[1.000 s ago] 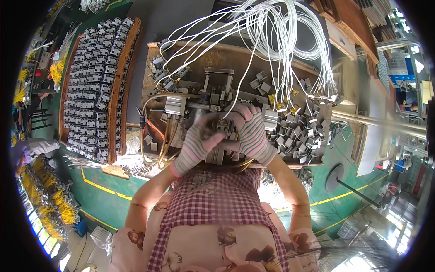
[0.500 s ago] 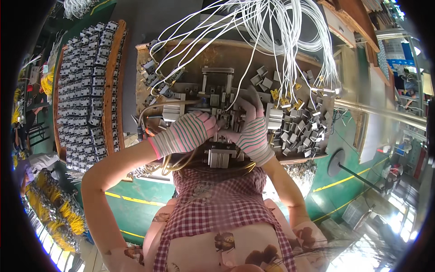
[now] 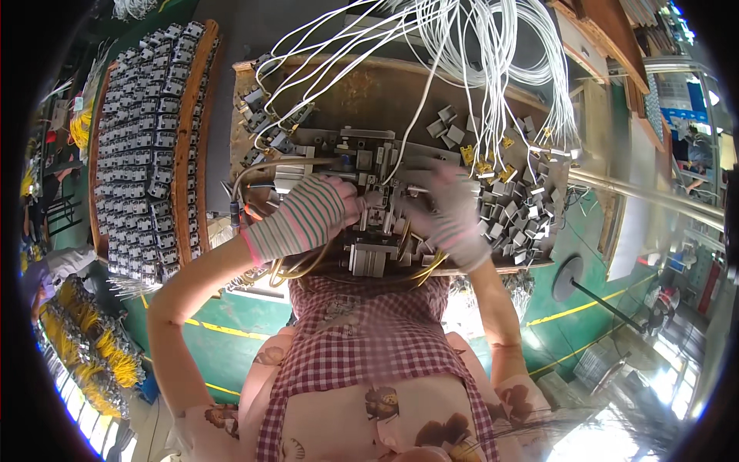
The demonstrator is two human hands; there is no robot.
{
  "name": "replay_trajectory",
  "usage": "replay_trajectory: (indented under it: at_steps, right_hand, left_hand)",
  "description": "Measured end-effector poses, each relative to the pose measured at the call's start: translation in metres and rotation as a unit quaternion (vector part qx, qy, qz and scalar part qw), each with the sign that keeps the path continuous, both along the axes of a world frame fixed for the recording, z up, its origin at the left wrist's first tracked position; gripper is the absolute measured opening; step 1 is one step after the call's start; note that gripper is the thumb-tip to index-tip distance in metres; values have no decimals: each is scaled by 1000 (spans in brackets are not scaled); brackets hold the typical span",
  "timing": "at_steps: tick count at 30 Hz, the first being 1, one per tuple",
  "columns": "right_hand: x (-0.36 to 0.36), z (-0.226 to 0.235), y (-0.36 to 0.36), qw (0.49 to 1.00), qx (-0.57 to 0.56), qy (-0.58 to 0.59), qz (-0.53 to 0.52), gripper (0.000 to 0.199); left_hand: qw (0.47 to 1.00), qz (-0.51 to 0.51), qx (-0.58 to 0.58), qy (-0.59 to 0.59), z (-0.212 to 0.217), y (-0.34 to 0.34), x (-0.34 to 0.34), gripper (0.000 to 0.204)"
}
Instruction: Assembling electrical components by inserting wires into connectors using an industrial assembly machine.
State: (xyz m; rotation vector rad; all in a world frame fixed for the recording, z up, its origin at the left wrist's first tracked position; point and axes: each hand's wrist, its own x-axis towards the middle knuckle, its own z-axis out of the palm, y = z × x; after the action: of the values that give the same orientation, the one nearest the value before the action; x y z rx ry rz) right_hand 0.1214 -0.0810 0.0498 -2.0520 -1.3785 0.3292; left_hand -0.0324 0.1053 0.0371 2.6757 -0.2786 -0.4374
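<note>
My left hand (image 3: 312,215), in a striped glove, rests at the left side of a metal clamping fixture (image 3: 377,204). Its fingers are curled together against the fixture's middle, and whatever they pinch is hidden. To the right of the fixture, my right hand (image 3: 456,219), gloved the same way, is smeared by motion, so its fingers cannot be read. A white cable (image 3: 416,115) runs down from the bundle above and ends in the fixture, between the two hands. Below it sits a grey metal block (image 3: 368,259) on the front of the fixture.
Small grey metal housings (image 3: 517,223) lie in a heap on the right of the wooden-edged bench, beside brass-coloured parts (image 3: 485,165) on white cables. A coil of white cable (image 3: 493,46) hangs over the back. On the left stands a rack of finished-looking grey units (image 3: 138,154). Brown hoses (image 3: 265,177) curve round the fixture's left.
My right hand has pulled away from the fixture to the right. My left hand has shifted slightly left and stays at the fixture. A top part of the fixture sits lower and nearer.
</note>
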Motion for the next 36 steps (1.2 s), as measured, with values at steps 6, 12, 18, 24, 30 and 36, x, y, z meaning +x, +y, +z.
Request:
replay_trajectory:
  at_steps: [6,12,18,24,30,36]
  right_hand:
    - [75,-24,-46,956,-103,-65,-266,24]
    - [87,-42,-48,958,-149,-130,-207,30]
    - [83,-17,-35,933,-167,-202,-248,32]
    - [53,37,-80,870,3,337,-360,50]
    - [50,52,-110,947,119,292,-65,29]
    - [69,46,-76,995,-43,-37,83,17]
  left_hand:
    - [855,292,-418,-91,-1,-28,-9,56]
    - [731,330,-595,50,-5,-38,12,55]
    - [933,339,-99,-67,83,49,32,20]
    - [895,341,-50,-282,68,86,-62,41]
    - [695,592,214,-347,79,181,-244,30]
    - [608,792,40,-36,24,287,-421,61]
